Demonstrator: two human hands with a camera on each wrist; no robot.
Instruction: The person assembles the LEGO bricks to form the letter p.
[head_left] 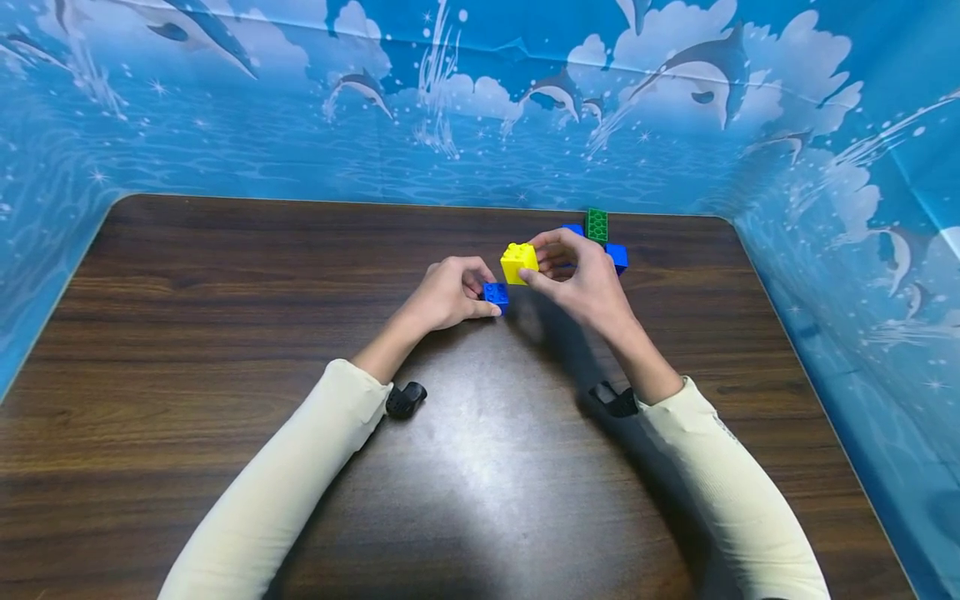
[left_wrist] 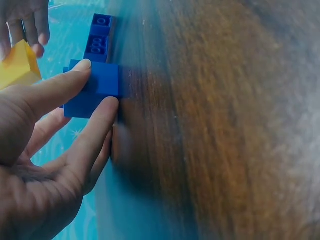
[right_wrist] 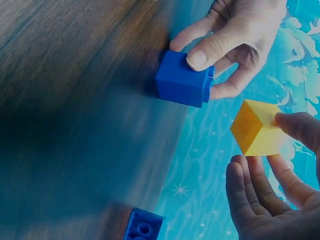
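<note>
My left hand (head_left: 447, 294) pinches a blue toy brick (head_left: 495, 294) between thumb and fingers, low over the wooden table. Studs on this brick face up in the head view, and its plain side shows in the right wrist view. In my right hand (head_left: 581, 271) is a yellow studded brick (head_left: 517, 262), gripped between thumb and fingertips. The yellow brick is held higher than the blue one, just beyond and right of it, with a gap between the two in the right wrist view (right_wrist: 257, 129).
Behind my right hand, near the table's far edge, lie a green brick (head_left: 597, 225) and blue bricks (head_left: 617, 257), partly covered by the hand. A blue curtain with dolphins (head_left: 480, 108) surrounds the dark wooden table (head_left: 225, 333).
</note>
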